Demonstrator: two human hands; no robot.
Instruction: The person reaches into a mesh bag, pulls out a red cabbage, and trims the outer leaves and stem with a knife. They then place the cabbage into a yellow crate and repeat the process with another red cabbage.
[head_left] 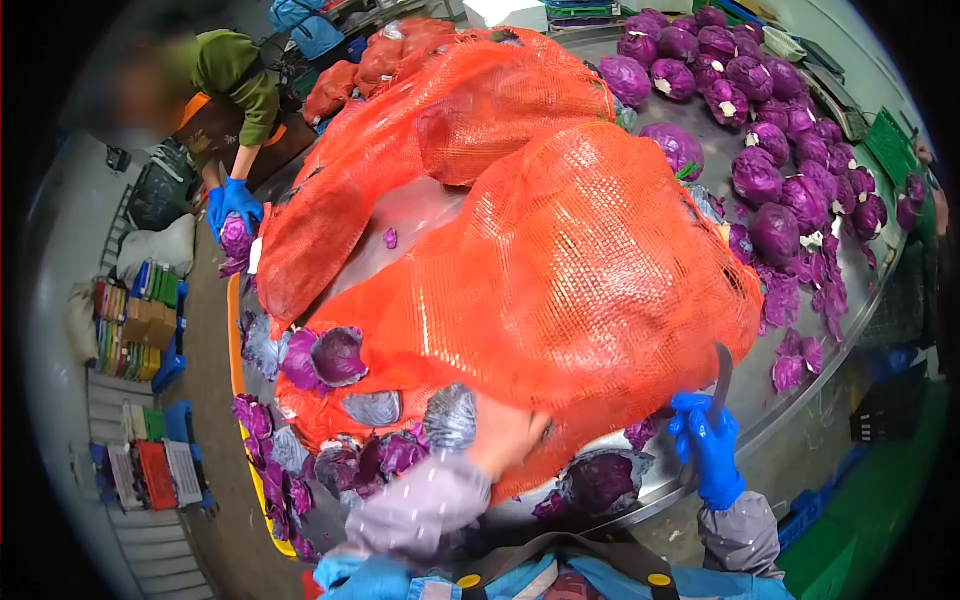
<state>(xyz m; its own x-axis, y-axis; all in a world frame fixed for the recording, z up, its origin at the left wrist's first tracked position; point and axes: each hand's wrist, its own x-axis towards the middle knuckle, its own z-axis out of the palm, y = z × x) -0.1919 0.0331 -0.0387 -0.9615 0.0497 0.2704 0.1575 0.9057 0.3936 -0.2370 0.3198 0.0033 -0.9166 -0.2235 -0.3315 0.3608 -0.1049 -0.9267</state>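
My left hand [507,437], blurred and without a glove, grips the lower edge of a big orange mesh sack [570,280] that lies on the round metal table [800,400]. Red cabbages [340,357] show at the sack's open left end. My right hand [708,445], in a blue glove, is closed around a knife [722,377] with its blade pointing up, just right of the sack at the table's near rim. A trimmed red cabbage [600,482] lies between my two hands.
Several trimmed red cabbages [760,130] are piled at the table's far right, with loose leaves [800,300] around them. A second orange sack [450,120] lies behind. A co-worker's blue-gloved hands [232,205] hold a cabbage at the left. Crates [150,320] stand on the floor.
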